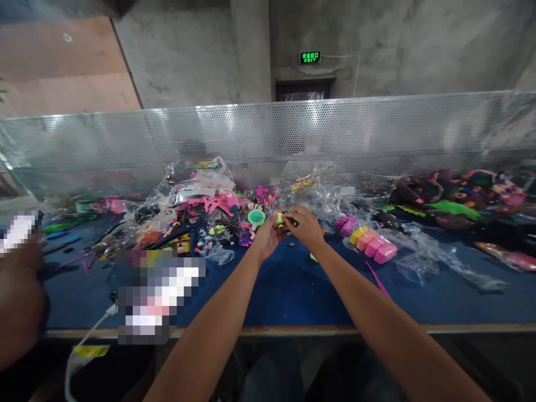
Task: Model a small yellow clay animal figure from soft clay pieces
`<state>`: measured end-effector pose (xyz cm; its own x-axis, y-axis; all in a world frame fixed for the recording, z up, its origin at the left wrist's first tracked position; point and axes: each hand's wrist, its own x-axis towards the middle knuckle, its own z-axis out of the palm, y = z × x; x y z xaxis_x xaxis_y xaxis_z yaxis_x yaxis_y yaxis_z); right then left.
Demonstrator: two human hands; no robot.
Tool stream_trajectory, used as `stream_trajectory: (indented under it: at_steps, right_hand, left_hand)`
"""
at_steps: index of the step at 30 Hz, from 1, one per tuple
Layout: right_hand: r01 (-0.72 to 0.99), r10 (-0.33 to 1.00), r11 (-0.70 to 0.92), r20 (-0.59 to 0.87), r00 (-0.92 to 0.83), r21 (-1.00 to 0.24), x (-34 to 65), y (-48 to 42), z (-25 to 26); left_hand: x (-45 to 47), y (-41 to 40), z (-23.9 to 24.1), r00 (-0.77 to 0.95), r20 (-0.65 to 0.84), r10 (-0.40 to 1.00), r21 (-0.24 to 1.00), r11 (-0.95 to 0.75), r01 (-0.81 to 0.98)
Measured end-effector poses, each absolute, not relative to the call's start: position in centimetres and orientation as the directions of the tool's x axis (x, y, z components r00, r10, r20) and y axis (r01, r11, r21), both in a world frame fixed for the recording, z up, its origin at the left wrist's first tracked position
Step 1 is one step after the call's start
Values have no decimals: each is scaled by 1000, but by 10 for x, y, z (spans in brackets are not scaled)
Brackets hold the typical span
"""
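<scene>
Step in hand: both hands meet over the middle of the worktop [293, 290], working a small yellow-green piece [280, 218] between them; it looks like fitting or pressing small craft parts together.
Left hand [266, 234]: fingers curled shut around the small yellow-green piece.
Right hand [305, 225]: fingers bent in, pinching at the same piece; the exact grip is too small to tell.
Next move calls for: a fine, steady pinch, judging by how small the piece is.
Materials: blue felt-like cloth on the worktop; crinkled clear plastic bags [422, 251]; soft blocks in pink and yellow [372, 243]; flat foam cut-outs [221, 202]; perforated metal screen [377, 134] behind.
</scene>
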<state>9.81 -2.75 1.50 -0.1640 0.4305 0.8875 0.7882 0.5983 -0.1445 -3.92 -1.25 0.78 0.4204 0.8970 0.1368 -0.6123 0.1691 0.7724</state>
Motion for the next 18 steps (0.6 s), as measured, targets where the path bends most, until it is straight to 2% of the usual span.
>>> stream_trajectory:
  at_steps: [6,14,18]
  right_hand:
    - [789,415,598,896,-160,-136,97,-30,17]
    - [730,427,650,896,-123,-209,92,-33,19]
    - [714,451,663,881,-142,-225,93,-31,17]
  left_hand:
    - [-40,-15,11,394,129,910,749,171,-640]
    - [-41,-15,15,354,87,931,719,187,-669]
    - [-40,-14,14,396,95,914,735,204,-647]
